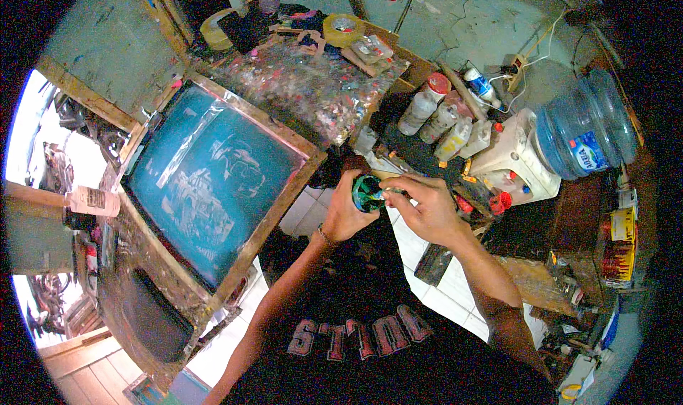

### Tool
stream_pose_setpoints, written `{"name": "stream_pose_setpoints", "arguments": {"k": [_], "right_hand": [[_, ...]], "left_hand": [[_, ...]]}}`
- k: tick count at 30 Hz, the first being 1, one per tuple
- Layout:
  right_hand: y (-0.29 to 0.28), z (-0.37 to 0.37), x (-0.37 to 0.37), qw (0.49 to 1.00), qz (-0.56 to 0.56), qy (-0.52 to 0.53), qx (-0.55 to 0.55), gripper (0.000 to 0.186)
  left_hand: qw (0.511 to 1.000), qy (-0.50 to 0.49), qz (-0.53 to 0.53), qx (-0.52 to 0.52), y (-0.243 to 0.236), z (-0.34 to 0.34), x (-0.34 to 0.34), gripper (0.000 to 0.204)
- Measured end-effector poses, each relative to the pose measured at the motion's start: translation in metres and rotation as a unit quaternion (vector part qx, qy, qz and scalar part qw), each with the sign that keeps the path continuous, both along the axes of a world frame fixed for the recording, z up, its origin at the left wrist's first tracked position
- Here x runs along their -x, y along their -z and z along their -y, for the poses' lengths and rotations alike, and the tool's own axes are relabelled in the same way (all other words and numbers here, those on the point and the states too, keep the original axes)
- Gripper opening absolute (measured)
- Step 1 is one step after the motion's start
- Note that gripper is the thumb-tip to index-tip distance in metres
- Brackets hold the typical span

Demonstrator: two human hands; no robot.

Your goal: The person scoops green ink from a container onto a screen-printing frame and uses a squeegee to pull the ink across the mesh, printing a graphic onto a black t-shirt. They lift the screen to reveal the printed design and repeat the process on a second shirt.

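My left hand (346, 213) grips a small green, paint-smeared container (368, 193) from below, in front of my chest. My right hand (420, 204) reaches across from the right, its fingertips pinching the container's top rim. Whether the right hand holds a small tool is hidden by the fingers. To the left, a wooden-framed printing screen (213, 174) with teal mesh and a pale vehicle design lies tilted on a paint-stained table (131, 263).
Several squeeze bottles (437, 117) stand on a dark bench beyond my hands. A water dispenser with a large blue jug (580, 131) is at the right. Tape rolls (341, 28) and a paint-splattered board (313, 85) lie at the back. White floor tiles (306, 213) show below.
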State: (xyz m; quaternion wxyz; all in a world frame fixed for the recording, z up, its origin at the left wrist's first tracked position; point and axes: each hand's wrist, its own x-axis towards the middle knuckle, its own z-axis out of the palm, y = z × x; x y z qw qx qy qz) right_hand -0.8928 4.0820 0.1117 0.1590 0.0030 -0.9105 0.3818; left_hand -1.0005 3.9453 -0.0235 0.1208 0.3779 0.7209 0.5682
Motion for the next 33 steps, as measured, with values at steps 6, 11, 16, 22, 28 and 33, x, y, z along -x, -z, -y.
{"name": "stream_pose_setpoints", "arguments": {"k": [6, 11, 16, 22, 28, 33], "right_hand": [[-0.001, 0.002, 0.002, 0.998, -0.007, -0.005, -0.069, 0.015], [0.001, 0.006, 0.006, 1.0, -0.011, -0.02, -0.018, 0.014], [0.001, 0.009, 0.008, 0.996, -0.004, -0.025, -0.085, 0.013], [0.001, 0.011, 0.01, 0.996, -0.049, -0.021, -0.066, 0.014], [0.004, 0.017, 0.01, 0.998, -0.035, -0.03, -0.044, 0.012], [0.002, 0.02, 0.012, 0.99, -0.077, 0.0, -0.121, 0.012]], "left_hand": [[1.0, -0.003, -0.018, -0.001, -0.004, 0.003, 0.002, 0.078], [1.0, -0.011, -0.008, 0.003, -0.008, 0.004, 0.0, 0.072], [0.999, -0.013, 0.001, 0.029, -0.011, 0.008, 0.001, 0.079], [1.0, -0.007, 0.007, 0.021, -0.011, 0.009, 0.003, 0.075], [0.999, -0.002, 0.024, -0.026, -0.01, 0.009, 0.002, 0.069], [1.0, -0.025, 0.006, 0.0, -0.011, 0.012, 0.0, 0.068]]}}
